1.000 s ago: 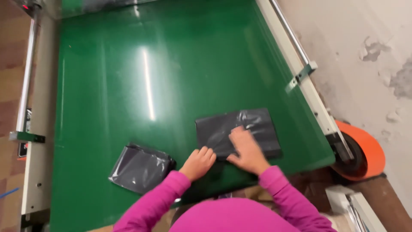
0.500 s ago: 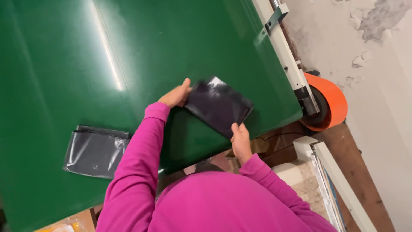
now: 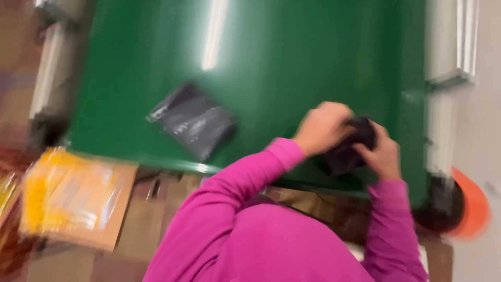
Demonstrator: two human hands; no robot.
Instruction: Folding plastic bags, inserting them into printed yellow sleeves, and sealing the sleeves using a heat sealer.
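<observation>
Both my hands grip one dark grey plastic pouch (image 3: 347, 149) near the front right corner of a green conveyor belt (image 3: 292, 57). My left hand (image 3: 322, 127) covers its left side and my right hand (image 3: 382, 151) holds its right side. The pouch is bunched between them and mostly hidden. A second dark grey pouch (image 3: 192, 120) lies flat on the belt to the left, apart from both hands. My pink sleeves (image 3: 245, 183) fill the lower middle. The picture is blurred by motion.
An orange roller end (image 3: 472, 209) sticks out at the belt's right corner. A metal side rail (image 3: 443, 78) runs along the right edge. A brown cardboard box with yellow packets (image 3: 68, 193) stands at the lower left, below the belt's front edge.
The view has swung, so the belt now sits differently in frame. The pouch between my hands went from lying flat, to lifted and tilted, to bunched up between both hands.
</observation>
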